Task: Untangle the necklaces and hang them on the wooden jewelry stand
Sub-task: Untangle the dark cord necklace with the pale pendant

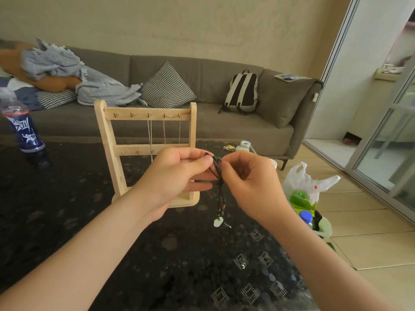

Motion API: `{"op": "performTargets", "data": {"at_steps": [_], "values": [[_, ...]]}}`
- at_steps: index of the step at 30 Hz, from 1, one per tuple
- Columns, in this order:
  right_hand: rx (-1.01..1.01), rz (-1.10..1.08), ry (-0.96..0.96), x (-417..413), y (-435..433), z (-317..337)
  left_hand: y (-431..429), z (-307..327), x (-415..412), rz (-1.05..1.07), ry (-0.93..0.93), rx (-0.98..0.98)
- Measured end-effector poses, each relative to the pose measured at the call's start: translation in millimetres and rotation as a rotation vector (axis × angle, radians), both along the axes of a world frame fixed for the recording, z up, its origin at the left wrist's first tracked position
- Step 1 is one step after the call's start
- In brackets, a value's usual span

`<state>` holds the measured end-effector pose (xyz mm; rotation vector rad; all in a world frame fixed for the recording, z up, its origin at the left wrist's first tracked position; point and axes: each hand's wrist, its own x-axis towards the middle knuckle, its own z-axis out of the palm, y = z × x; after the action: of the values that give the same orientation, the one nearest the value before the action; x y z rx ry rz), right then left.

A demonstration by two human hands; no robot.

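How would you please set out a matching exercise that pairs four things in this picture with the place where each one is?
Things:
1. black cord necklace
2. silver chains
3. backpack
4. white plastic bag

Places:
A. on the grey sofa
B. pinched between the left hand and the right hand
C. on the tiled floor
D. hanging from the top hooks of the wooden jewelry stand

Pairs: 1-B, 2-D, 3-A, 4-C.
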<state>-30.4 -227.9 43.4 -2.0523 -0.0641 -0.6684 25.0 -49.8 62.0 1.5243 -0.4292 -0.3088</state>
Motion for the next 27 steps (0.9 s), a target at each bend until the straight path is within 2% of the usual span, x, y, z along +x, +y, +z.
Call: {"op": "performTargets", "data": {"at_steps": [5,10,27], "values": [[-0.025,-0.04,-0.12,-1.6,-1.5,-0.3,1.5,-1.9,3.8,0.025,0.057,-0.039],[-0.18,-0.097,-0.111,-2.1,0.0,-1.3,1.0,-2.4,2.8,0.021,0.046,-0.034],[-0.123,-0.051,-0.054,-2.8,0.3,1.6,1.9,-1.3,-2.1,0.002,-0.034,0.002]]}}
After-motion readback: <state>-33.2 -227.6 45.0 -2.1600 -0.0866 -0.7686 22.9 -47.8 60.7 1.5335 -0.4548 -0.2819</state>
